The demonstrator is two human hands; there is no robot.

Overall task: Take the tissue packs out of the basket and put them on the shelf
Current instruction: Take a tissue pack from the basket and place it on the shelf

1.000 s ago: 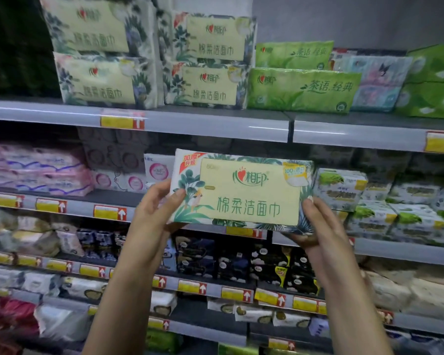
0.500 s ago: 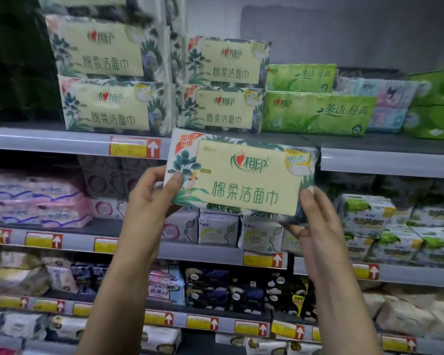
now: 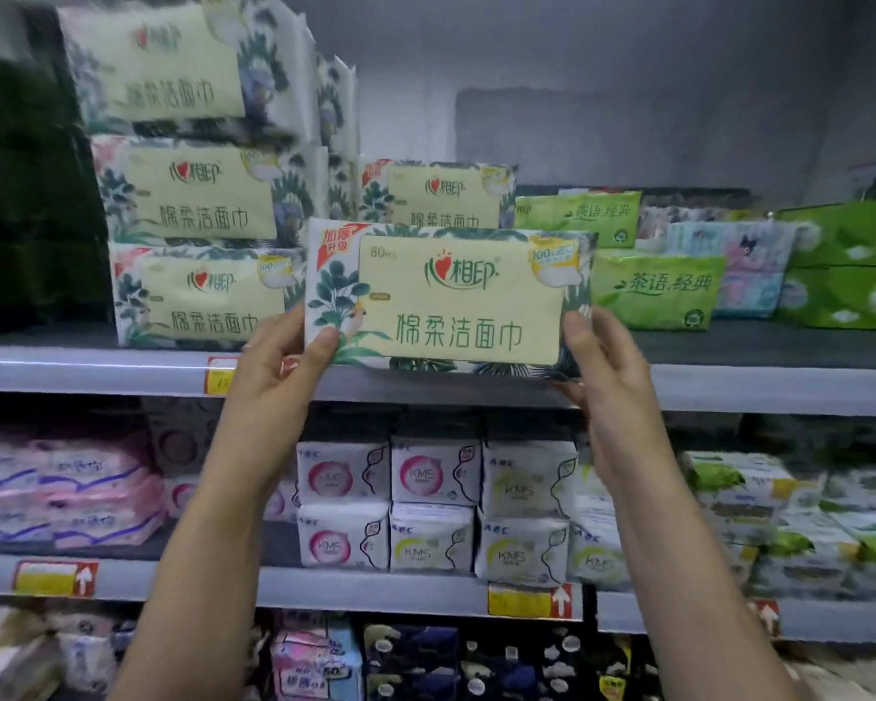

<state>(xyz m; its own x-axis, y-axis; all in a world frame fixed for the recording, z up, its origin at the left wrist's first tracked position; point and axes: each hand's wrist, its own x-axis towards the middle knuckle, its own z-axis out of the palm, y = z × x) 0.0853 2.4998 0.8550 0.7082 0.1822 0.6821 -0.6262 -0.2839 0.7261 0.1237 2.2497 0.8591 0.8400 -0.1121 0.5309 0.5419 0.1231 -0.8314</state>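
A pale yellow tissue pack with green leaf print (image 3: 456, 301) is held upright at the front edge of the top shelf (image 3: 729, 382). My left hand (image 3: 279, 366) grips its left end, thumb on the front face. My right hand (image 3: 603, 366) grips its right end. Behind it stands one matching pack (image 3: 441, 194); it hides that stack's lower part. To the left a taller stack of matching packs (image 3: 193, 245) rests on the same shelf. The basket is out of view.
Green tissue packs (image 3: 653, 290) lie right of the held pack, with blue (image 3: 749, 275) and more green packs (image 3: 845, 280) further right. The shelf below carries white KMS packs (image 3: 426, 508), pink packs (image 3: 67, 493) and green-white packs (image 3: 780, 513). Lower shelves hold more goods.
Both hands have lifted the pack upward, from the level of the second shelf to the front edge of the top shelf. The view has tilted upward with it.
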